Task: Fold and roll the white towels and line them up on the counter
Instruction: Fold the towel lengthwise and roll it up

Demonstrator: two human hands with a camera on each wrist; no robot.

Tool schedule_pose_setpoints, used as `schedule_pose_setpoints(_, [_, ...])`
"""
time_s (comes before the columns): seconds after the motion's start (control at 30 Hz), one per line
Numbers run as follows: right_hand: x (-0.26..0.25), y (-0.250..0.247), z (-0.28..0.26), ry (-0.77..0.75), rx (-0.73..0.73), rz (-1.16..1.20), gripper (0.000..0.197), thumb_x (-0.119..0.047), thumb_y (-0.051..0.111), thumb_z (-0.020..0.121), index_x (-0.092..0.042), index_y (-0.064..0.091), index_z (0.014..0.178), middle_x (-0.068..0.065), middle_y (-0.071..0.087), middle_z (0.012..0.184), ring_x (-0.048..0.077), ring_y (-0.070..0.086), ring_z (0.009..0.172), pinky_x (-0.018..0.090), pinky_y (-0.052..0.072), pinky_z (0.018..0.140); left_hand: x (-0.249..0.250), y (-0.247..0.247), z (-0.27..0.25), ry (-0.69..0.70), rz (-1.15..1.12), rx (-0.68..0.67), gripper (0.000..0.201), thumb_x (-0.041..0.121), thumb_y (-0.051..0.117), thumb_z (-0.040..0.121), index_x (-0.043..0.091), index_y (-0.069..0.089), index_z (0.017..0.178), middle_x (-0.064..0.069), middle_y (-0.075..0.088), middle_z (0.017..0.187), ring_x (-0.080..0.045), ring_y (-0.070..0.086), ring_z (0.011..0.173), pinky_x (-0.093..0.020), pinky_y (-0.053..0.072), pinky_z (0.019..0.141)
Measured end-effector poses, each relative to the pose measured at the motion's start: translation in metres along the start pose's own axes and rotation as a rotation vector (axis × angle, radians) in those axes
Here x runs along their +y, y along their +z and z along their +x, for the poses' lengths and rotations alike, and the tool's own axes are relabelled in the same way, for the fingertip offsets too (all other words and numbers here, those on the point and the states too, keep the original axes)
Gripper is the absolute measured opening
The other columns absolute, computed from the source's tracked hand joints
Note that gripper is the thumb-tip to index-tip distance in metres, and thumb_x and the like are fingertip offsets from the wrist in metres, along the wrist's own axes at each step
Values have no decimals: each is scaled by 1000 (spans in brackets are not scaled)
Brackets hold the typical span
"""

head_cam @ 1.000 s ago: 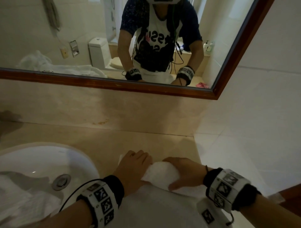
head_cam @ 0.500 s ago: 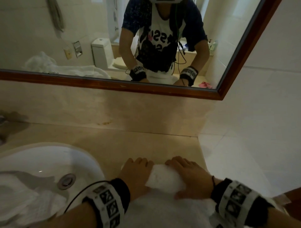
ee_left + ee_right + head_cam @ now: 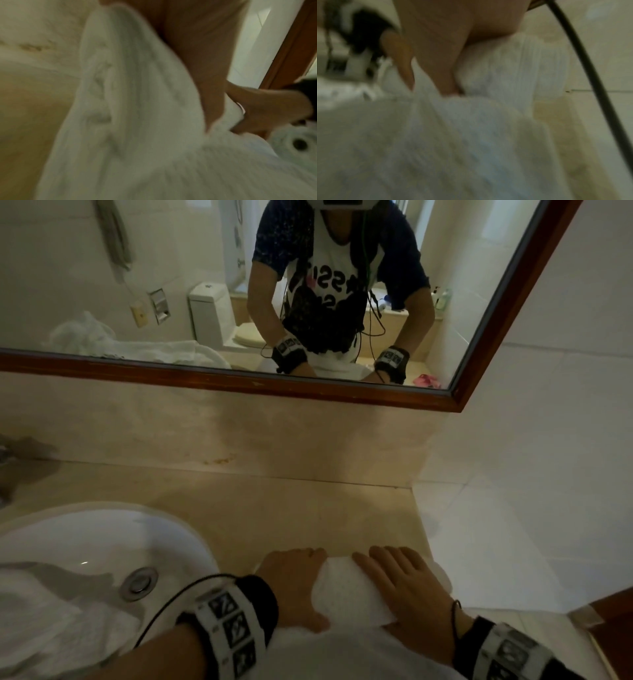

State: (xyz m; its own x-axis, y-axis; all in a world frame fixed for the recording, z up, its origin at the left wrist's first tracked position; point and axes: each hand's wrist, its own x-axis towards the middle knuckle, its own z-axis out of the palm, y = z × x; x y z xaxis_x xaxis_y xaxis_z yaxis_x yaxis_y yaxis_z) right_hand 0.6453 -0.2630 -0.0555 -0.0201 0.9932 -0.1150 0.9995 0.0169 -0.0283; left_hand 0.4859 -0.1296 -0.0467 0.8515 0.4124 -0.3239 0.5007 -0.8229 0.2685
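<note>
Rolled farther toward the backsplash, the white towel [image 3: 346,594] lies crosswise on the counter [image 3: 274,508], left hand [image 3: 294,587] and right hand [image 3: 407,590] curled over its ends, while both blurred wrist views show thumbs tucked beneath the roll, flat unrolled cloth trailing toward the person.

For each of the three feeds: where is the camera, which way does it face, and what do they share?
Head: on the head, looking down at the counter; both forearms, left hand and right hand on the towel roll.
Left wrist: along the left palm, rightward; right hand's thumb visible.
Right wrist: along the right palm, leftward; left wristband visible.
Shared: the towel roll, all views.
</note>
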Motion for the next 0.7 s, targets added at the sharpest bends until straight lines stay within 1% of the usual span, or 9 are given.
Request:
schedule_pose_setpoints(0.1, [9, -20, -2, -11, -130, 31, 103, -64, 59, 66, -42, -3, 145, 0, 17, 152, 23, 28, 136, 44, 32, 109, 4, 24, -8, 107, 215, 345, 76, 58, 74, 43, 17, 53, 103, 5, 65, 80, -13, 63, 66, -21, 44, 56])
schedule_pose_setpoints(0.2, [11, -29, 2, 7, -247, 40, 109, -60, 60, 76, -55, -37, 126, -7, -21, 155, 23, -2, 145, 54, 12, 116, 3, 36, 0, 204, 345, 655, 47, 37, 58, 67, 11, 47, 106, -1, 66, 81, -21, 52, 74, -32, 42, 69])
schedule_pose_setpoints(0.3, [4, -19, 0, -14, -181, -27, 112, -55, 63, 77, -53, -37, 127, 8, 10, 155, 34, 38, 128, 52, 39, 101, -2, 32, -6, 153, 272, 506, 68, 56, 48, 63, 13, 48, 116, -1, 63, 99, -20, 54, 89, -36, 44, 83])
schedule_pose_setpoints(0.4, [-3, -9, -8, 75, -99, -102, 126, -61, 74, 56, -34, -9, 147, 11, 48, 121, 27, 63, 82, 38, 54, 64, 7, -1, -20, 51, 62, 103, 106, 81, 49, 63, 16, 30, 144, 3, 45, 137, -19, 48, 124, -33, 35, 107])
schedule_pose_setpoints(0.43, [-8, -5, -9, 106, -70, -102, 122, -60, 73, 57, -32, -3, 148, 11, 47, 116, 26, 63, 77, 37, 53, 60, 12, -11, -17, -16, -8, -20, 98, 73, 55, 71, 19, 25, 147, 6, 42, 138, -19, 44, 126, -34, 31, 109])
schedule_pose_setpoints(0.5, [-15, 4, -13, 55, 42, -104, 102, -52, 63, 70, -30, 3, 149, 14, 45, 114, 29, 63, 77, 39, 53, 63, 15, -20, -3, -122, 63, -166, 60, 50, 64, 80, 24, 46, 131, 11, 55, 106, -13, 56, 93, -31, 43, 90])
schedule_pose_setpoints(0.53, [-16, 9, -16, 42, 58, -102, 100, -53, 63, 71, -30, 4, 149, 14, 45, 115, 30, 62, 80, 40, 53, 66, 15, -22, 2, -105, 113, -179, 51, 47, 67, 78, 24, 50, 121, 9, 55, 97, -13, 55, 84, -30, 45, 83])
schedule_pose_setpoints(0.6, [-15, 3, -23, 56, -8, -66, 115, -64, 69, 58, -31, 6, 149, 10, 48, 118, 27, 59, 89, 40, 54, 71, 10, -15, -3, -46, 211, -141, 64, 50, 67, 74, 21, 44, 126, 1, 53, 113, -20, 55, 100, -33, 42, 85])
schedule_pose_setpoints(0.7, [-1, -27, -23, 41, -188, 114, 115, -66, 70, 58, -40, 1, 147, -2, 42, 135, 21, 49, 115, 39, 45, 95, 4, 22, -26, -2, 367, 206, 68, 57, 62, 57, 15, 55, 110, -3, 66, 92, -21, 62, 80, -35, 40, 72])
